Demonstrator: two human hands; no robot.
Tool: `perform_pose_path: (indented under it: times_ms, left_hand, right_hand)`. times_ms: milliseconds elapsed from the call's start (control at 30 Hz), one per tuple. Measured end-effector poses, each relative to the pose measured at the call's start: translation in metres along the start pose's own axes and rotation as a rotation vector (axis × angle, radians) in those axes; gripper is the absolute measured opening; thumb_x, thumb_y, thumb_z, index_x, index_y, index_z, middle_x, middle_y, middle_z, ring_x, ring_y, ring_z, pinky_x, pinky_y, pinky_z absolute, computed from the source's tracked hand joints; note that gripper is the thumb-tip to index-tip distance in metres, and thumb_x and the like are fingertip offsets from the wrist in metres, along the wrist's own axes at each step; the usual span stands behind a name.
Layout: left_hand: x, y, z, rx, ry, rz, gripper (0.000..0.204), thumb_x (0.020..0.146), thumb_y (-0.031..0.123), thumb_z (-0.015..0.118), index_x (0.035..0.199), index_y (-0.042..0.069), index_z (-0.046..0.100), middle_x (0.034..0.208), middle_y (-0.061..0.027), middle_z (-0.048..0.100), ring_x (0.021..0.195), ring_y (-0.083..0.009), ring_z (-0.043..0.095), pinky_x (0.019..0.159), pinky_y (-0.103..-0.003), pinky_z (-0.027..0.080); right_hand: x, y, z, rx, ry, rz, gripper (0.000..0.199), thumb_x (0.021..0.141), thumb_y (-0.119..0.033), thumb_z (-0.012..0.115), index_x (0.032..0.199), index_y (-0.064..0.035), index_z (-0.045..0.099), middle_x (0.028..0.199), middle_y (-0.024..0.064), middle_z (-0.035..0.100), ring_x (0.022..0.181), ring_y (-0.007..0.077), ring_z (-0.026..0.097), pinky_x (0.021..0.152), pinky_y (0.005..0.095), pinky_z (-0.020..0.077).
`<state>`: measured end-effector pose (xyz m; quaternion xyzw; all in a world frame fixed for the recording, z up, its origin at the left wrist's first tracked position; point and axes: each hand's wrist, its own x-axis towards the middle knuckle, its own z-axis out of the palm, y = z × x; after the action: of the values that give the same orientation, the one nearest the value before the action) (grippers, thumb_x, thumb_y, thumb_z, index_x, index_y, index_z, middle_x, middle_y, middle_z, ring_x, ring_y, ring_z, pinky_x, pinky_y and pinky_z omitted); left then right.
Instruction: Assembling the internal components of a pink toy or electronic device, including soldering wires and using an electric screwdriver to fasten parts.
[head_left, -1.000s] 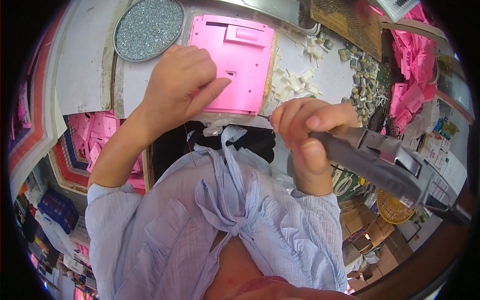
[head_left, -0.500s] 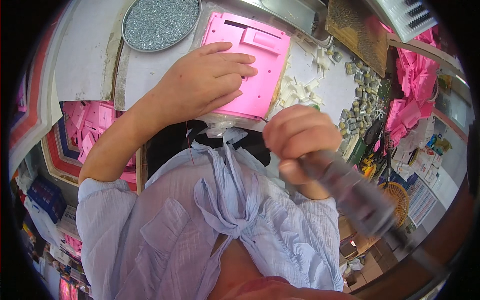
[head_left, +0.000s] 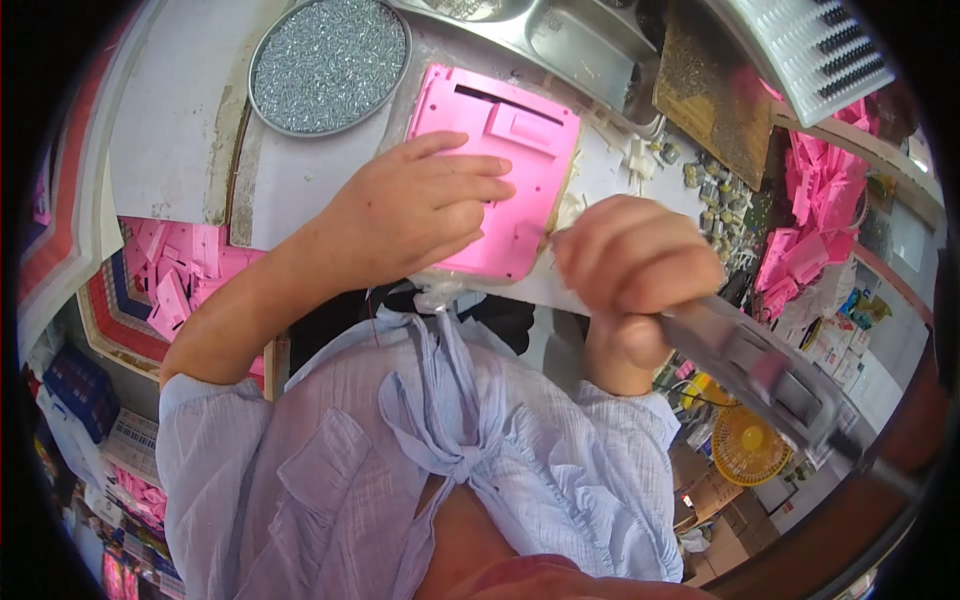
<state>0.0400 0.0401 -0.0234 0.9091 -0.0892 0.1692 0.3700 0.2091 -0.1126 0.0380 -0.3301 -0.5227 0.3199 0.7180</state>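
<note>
A bare left hand [head_left: 420,205] is covering part of a pink plastic panel [head_left: 528,205].
Right of the panel, the right hand [head_left: 640,265] is gripping a dark, blurred power tool [head_left: 755,365]; left of the panel, small silvery pieces [head_left: 330,65] are filling a round dish [head_left: 335,132].

Blouse [head_left: 390,510]: pale blue, single colour, loose cut
Fabric: thin, crinkled, with a fine woven texture and many soft creases
Chest tie [head_left: 465,465]: same pale blue cloth, knotted at mid-chest, with wide, soft loops and long strips
Neckline [head_left: 425,540]: open, V-shaped, meeting at the knot
Ruffles [head_left: 335,465]: gathered strips of the same cloth, one on each side of the front
Left sleeve [head_left: 215,430]: full, loose, wrinkled, ending near the elbow, forearm uncovered
Right sleeve [head_left: 640,445]: matching colour and cloth, likewise short of the wrist
Lap clothing [head_left: 500,325]: black, only partly visible, garment type indistinct
Left hand [head_left: 425,205]: bare
Right hand [head_left: 640,260]: bare, slightly blurred
</note>
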Motion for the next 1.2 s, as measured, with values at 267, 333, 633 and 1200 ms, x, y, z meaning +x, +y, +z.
perform_pose_path:
  times_ms: [267, 333, 633, 1200]
  left_hand:
    - [0.002, -0.004, -0.002, -0.012, -0.028, -0.011, 0.013, 0.083, 0.01, 0.074, 0.085, 0.008, 0.061, 0.13, -0.0075, 0.068, 0.129, -0.0244, 0.061, 0.112, -0.048, 0.041]
    - [-0.001, -0.002, 0.0, -0.013, -0.045, -0.025, 0.013, 0.083, 0.01, 0.074, 0.086, 0.008, 0.061, 0.131, -0.0073, 0.068, 0.129, -0.0242, 0.061, 0.112, -0.048, 0.041]
    - [-0.003, -0.002, 0.0, -0.022, -0.021, -0.025, 0.01, 0.084, 0.011, 0.073, 0.087, 0.009, 0.063, 0.13, -0.0061, 0.069, 0.13, -0.023, 0.06, 0.113, -0.046, 0.04]
    - [-0.004, 0.01, -0.01, -0.19, 0.354, -0.287, 0.015, 0.084, 0.006, 0.077, 0.098, 0.008, 0.07, 0.109, -0.0067, 0.076, 0.106, -0.023, 0.072, 0.115, -0.052, 0.038]
  right_hand:
    - [0.009, 0.023, -0.015, -0.172, -0.059, -0.078, 0.016, 0.08, 0.001, 0.073, 0.081, 0.0019, 0.057, 0.059, 0.0071, 0.055, 0.046, 0.0237, 0.056, 0.047, 0.0365, 0.0526]
    - [0.014, 0.024, -0.018, -0.101, -0.109, -0.02, 0.015, 0.082, -0.001, 0.072, 0.079, 0.0006, 0.057, 0.058, 0.0065, 0.055, 0.045, 0.0232, 0.055, 0.046, 0.0355, 0.052]
    - [0.046, 0.033, -0.058, -0.118, 0.055, 0.04, 0.022, 0.09, -0.007, 0.074, 0.088, -0.0026, 0.052, 0.066, 0.0085, 0.058, 0.056, 0.0179, 0.055, 0.053, 0.0334, 0.0494]
    - [0.074, 0.006, 0.013, 0.182, -0.175, 0.043, 0.031, 0.093, -0.034, 0.079, 0.105, -0.0145, 0.058, 0.065, -0.0048, 0.057, 0.051, 0.0081, 0.054, 0.048, 0.0241, 0.048]
